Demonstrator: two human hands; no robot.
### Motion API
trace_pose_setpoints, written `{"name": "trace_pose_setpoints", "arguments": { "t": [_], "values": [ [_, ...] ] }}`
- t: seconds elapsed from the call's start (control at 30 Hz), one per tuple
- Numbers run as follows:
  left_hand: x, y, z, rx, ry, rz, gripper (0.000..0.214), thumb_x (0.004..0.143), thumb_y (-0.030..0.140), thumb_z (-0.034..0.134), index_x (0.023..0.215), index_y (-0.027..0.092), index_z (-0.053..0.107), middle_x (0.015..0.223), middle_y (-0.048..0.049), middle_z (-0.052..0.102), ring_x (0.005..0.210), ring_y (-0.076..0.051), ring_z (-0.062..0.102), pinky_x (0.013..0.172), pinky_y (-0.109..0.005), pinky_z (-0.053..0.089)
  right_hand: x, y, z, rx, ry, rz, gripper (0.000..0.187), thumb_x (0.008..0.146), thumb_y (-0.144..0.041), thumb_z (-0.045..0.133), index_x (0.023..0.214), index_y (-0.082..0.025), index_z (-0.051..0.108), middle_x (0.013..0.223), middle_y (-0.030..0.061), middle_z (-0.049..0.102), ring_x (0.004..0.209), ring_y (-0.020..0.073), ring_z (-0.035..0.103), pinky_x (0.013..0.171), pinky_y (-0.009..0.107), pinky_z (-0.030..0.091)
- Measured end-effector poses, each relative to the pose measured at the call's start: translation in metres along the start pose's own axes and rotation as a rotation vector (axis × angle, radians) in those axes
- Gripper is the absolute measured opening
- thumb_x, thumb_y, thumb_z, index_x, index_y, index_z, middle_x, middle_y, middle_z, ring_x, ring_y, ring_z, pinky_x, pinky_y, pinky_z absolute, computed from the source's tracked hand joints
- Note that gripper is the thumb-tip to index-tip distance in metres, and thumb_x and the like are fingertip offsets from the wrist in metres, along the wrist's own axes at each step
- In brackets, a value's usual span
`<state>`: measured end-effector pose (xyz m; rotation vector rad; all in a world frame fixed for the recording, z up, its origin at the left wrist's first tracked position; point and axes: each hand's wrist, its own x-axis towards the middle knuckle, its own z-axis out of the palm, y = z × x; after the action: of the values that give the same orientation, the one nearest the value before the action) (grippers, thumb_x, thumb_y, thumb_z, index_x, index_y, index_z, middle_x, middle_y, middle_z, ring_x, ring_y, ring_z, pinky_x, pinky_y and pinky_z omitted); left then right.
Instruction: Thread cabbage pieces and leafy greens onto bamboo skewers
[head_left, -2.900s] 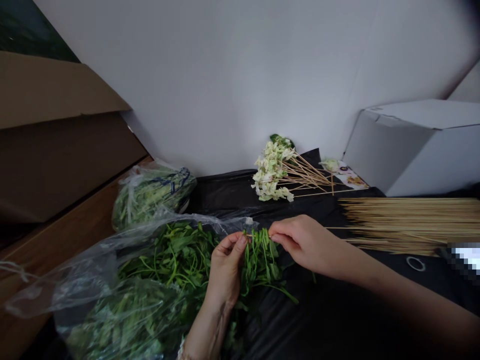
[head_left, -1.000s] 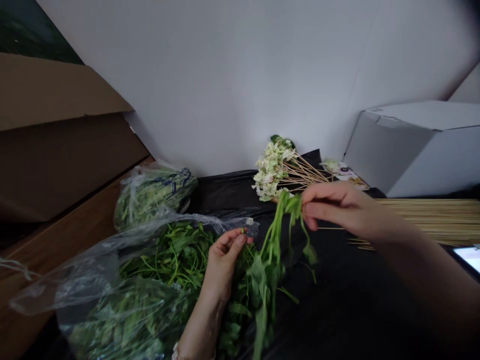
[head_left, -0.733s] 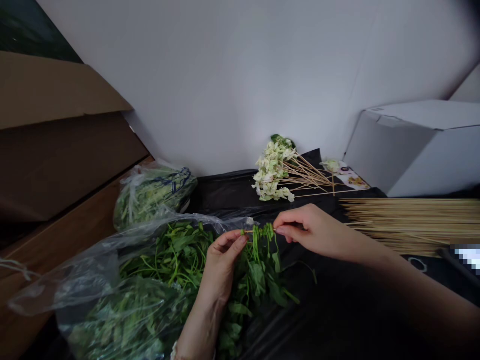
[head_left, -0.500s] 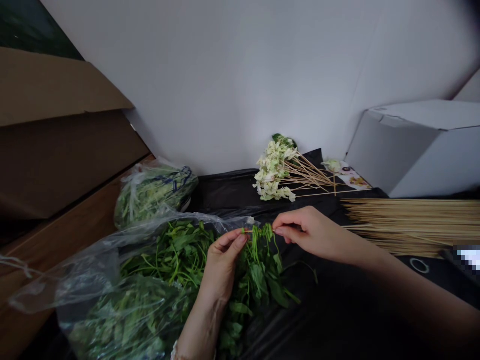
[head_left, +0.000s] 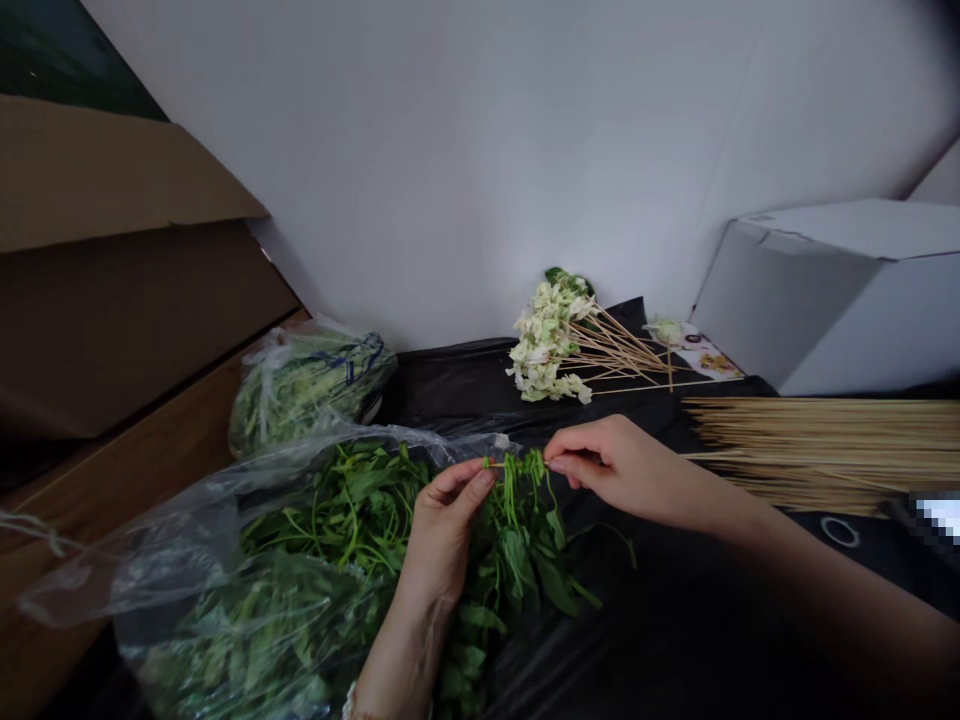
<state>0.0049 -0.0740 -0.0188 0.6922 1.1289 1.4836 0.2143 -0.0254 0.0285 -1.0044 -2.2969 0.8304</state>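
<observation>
My left hand (head_left: pixel 442 520) is closed in a pinch on a short piece of green stem at the left end of a bamboo skewer (head_left: pixel 496 464). From the other side my right hand (head_left: pixel 600 465) pinches the same skewer between thumb and fingers; part of the stick is covered by that hand. Between the two hands, leafy green stems (head_left: pixel 511 490) are looped over the skewer, their leaves hanging down. Beneath and to the left, a heap of leafy greens (head_left: pixel 367 500) spills from an open clear plastic bag (head_left: pixel 180 560).
Skewered pale cabbage pieces (head_left: pixel 547 340) lie at the back by the white wall. Bare bamboo skewers (head_left: pixel 840 440) form a stack at right, near a white box (head_left: pixel 832 290). Another bag of greens (head_left: pixel 307 385) sits at back left beside a cardboard box (head_left: pixel 120 320). Black plastic sheeting (head_left: pixel 675 620) covers the surface.
Almost nothing differs. Both hands keep their grip on the skewer, with only a very slight shift of the right hand.
</observation>
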Motion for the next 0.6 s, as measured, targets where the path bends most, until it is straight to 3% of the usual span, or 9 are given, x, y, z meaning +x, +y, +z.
{"name": "trace_pose_setpoints", "arguments": {
  "t": [0.6],
  "values": [
    [-0.0003, -0.0008, -0.0028, 0.142, 0.029, 0.106, 0.024, 0.06, 0.029, 0.088, 0.079, 0.019, 0.079, 0.083, -0.0029, 0.078, 0.079, -0.014, 0.067, 0.083, -0.026, 0.049, -0.0017, -0.0054, -0.0007, -0.024, -0.005, 0.007, 0.022, 0.087, -0.016, 0.05, 0.069, -0.018, 0.063, 0.06, -0.0027, 0.06, 0.054, 0.0096, 0.047, 0.056, 0.025, 0.032]
  ]
}}
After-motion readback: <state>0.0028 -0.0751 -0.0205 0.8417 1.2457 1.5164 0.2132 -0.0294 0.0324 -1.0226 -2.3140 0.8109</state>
